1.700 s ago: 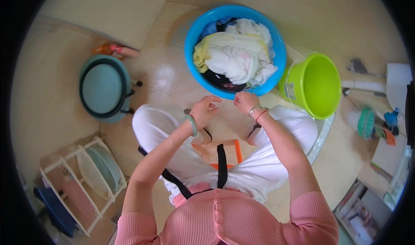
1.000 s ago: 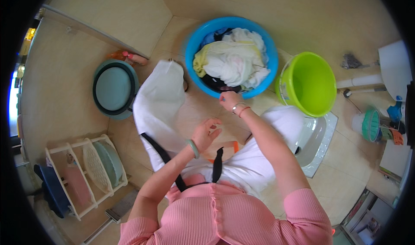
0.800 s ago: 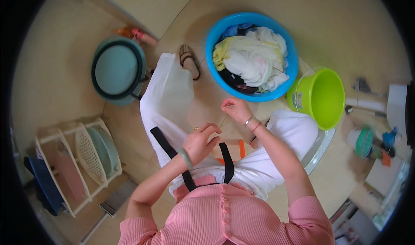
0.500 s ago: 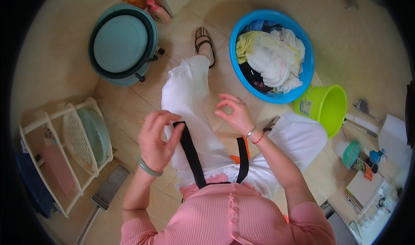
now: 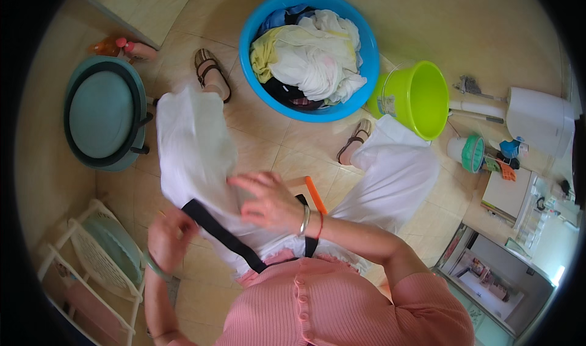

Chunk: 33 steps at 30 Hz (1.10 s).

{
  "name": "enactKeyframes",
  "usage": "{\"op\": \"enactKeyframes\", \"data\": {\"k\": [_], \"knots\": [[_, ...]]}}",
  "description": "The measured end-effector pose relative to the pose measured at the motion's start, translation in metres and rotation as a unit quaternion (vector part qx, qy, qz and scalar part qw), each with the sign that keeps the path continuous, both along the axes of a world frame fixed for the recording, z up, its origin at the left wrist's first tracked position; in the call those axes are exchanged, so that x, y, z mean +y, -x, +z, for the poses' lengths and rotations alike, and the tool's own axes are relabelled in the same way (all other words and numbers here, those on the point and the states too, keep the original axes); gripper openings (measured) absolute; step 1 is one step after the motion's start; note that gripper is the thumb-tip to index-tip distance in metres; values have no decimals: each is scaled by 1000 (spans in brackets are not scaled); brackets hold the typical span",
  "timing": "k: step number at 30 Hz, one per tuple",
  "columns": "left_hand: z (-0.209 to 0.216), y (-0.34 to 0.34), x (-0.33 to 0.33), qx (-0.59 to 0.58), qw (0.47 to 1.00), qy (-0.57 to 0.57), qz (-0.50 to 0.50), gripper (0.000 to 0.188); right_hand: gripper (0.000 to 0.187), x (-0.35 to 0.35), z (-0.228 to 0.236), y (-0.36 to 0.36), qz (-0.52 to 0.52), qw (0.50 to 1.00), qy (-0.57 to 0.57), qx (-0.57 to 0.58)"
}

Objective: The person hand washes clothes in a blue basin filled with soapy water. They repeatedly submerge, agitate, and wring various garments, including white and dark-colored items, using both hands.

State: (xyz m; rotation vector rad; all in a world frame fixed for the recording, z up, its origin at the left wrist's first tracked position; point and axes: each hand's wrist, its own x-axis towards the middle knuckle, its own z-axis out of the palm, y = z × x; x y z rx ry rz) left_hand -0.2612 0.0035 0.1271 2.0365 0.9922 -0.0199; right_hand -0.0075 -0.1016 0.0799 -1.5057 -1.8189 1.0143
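Down at lap level now, and right in the middle of some adjusting around the white trousers [image 5: 195,144], by the look of it! At centre frame, a blurred right hand [image 5: 271,199] over the left thigh, fingers spread and loose, with nothing visible in the grasp; can't tell whether touching cloth or just above. Lower left of centre, a left hand [image 5: 166,239] with fingers curled in, right beside the upper end of the black strap [image 5: 226,236]; can't tell whether pinching strap, cloth or nothing. Calling next, at a guess, for a firm fingertip hold at that strap end or trouser edge, and for keeping both hands from crowding each other. Now to the edges! Up top, just right of centre, a blue basin [image 5: 245,53] heaped with laundry [image 5: 317,59], and close on the right of that, a tilted green bucket [image 5: 403,96]. Over at upper left, a teal tub [image 5: 101,113]; in the lower left corner, a cream rack [image 5: 93,290], near enough to the left forearm to mind an elbow. Best room for moving: up the middle, over tiled floor [image 5: 262,144] between the left shoe [image 5: 206,59] and the right shoe [image 5: 360,132], minding the orange-edged object [image 5: 314,194] between the legs.
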Motion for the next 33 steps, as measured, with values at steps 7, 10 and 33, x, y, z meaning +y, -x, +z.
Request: {"op": "enactKeyframes", "data": {"k": [7,10,33], "knots": [[13,-6,-52,134,929,99,-331,15,11,-76,21,-21,-30,993,106,-29],[7,-99,-38,-3,960,3,-279,19,13,-88,44,-106,-99,935,33,-339],[-40,-302,-173,-267,741,248,-564,8,8,-214,171,-189,-78,852,468,-221]]}}
